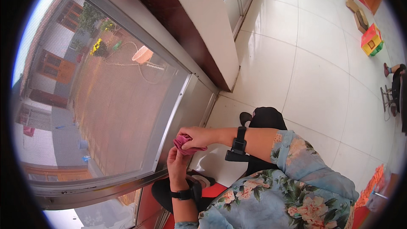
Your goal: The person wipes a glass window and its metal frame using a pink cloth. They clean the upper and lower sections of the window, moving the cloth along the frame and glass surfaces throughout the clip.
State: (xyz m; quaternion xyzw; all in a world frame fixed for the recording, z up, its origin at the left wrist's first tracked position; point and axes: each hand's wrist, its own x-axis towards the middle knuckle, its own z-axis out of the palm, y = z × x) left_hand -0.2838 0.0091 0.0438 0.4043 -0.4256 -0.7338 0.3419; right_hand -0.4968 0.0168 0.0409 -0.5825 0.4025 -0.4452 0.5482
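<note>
A folded dark pink cloth [182,142] is bunched between my two hands, close to the metal lower panel of a screen door. My right hand [198,137] comes in from the right and pinches the cloth with thumb and fingers. From below, my left hand [178,162] grips the cloth's lower edge with its fingertips. Part of the cloth is hidden behind the fingers. Both wrists wear black straps, and the right one carries a black mount [237,148]. The screen door [182,101], with a metal frame and mesh, stands just beyond my hands.
A wall corner with a dark red base [203,44] rises past the door. Pale tiles [318,70] cover the floor. At far right are a toy house [371,40], cardboard boxes [361,20] and part of a seated person [396,70]. Through the mesh shows a courtyard with an orange basin [142,54].
</note>
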